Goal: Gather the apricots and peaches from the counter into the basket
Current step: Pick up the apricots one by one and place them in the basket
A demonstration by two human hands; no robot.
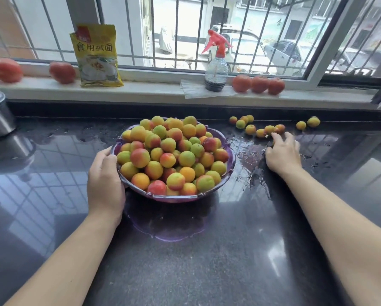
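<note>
My left hand [105, 173] grips the left rim of the purple basket [230, 161], heaped with fruit at mid-counter. My right hand [282, 151] lies fingers spread, holding nothing I can see, its fingertips reaching the loose apricots and peaches [264, 130] strung along the wet counter's [240, 250] back edge.

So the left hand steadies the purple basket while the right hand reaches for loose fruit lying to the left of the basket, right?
Not quite. The head view shows the loose fruit lying to the right of the purple basket, not the left. The left hand does hold the basket's rim, and the right hand reaches for that fruit.
</note>
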